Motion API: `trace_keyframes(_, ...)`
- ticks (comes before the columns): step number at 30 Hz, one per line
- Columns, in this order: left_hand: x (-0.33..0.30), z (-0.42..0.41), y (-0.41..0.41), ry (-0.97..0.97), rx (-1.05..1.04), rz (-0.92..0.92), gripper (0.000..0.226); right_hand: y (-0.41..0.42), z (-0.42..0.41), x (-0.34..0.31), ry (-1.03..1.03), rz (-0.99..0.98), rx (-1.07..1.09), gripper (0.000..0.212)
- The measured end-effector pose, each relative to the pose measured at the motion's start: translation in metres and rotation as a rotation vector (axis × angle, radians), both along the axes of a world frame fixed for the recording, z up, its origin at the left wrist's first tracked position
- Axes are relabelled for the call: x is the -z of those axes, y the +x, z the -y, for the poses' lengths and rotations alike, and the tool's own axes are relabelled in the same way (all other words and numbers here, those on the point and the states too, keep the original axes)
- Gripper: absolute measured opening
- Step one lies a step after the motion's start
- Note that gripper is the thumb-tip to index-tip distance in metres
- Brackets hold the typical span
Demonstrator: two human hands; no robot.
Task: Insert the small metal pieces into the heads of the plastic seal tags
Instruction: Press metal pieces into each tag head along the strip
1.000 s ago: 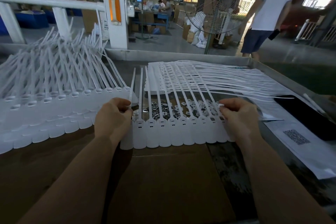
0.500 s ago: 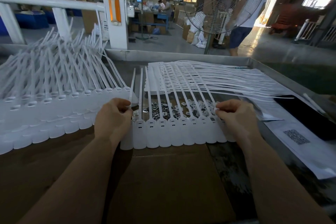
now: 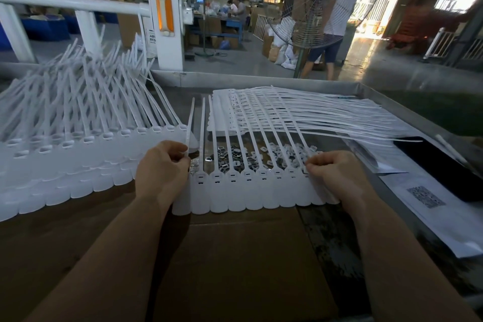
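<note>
The left hand (image 3: 162,170) is curled, thumb and fingers pinching the strap of the leftmost tag; the right hand (image 3: 339,175) is curled too, its fingertips (image 3: 312,163) pinched at the head of a tag at the right end, though what they hold, if anything, is too small to tell. Between the hands lies the row of seal tags (image 3: 253,191), about ten side by side on the cardboard sheet (image 3: 235,256): white plastic, each a flat rounded tab with a small slot, a boxy head above it and a thin strap running away from the person. Just behind the heads sits a heap of small metal pieces (image 3: 235,157), too many to count. Two more batches of tags lie near: a fanned stack (image 3: 78,144) on the left, straps tilted up, and a flat stack (image 3: 300,112) behind. A dark slab (image 3: 439,165) and a paper with a QR code (image 3: 428,198) lie on the right. Since half a second ago the right hand has shifted slightly left along the row; the left has stayed put.
</note>
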State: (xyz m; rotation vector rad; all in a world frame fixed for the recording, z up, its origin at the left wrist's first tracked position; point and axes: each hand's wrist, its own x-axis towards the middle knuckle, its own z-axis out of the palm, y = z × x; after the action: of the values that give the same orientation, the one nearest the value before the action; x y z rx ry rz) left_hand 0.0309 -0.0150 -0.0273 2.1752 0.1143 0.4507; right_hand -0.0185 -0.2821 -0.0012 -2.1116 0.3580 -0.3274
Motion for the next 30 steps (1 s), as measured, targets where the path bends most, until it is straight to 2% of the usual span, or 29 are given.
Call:
trace_keyframes(18,-0.0035,0.0007,-0.0021,-0.012,0.014,-0.012,0.025,0.003,0.0015,0.0028,-0.008,-0.026,0.001,0.008)
trace_keyframes(24,-0.0022,0.0012,-0.0015,-0.015,0.018,-0.01,0.024,0.0063,0.0034,0.0048,-0.013,-0.038,0.02,0.019)
trace_keyframes(30,-0.0006,0.0006,0.0009,-0.007,0.013,-0.005,0.023,0.0068,0.0041,0.0053,-0.01,-0.044,0.02,0.017)
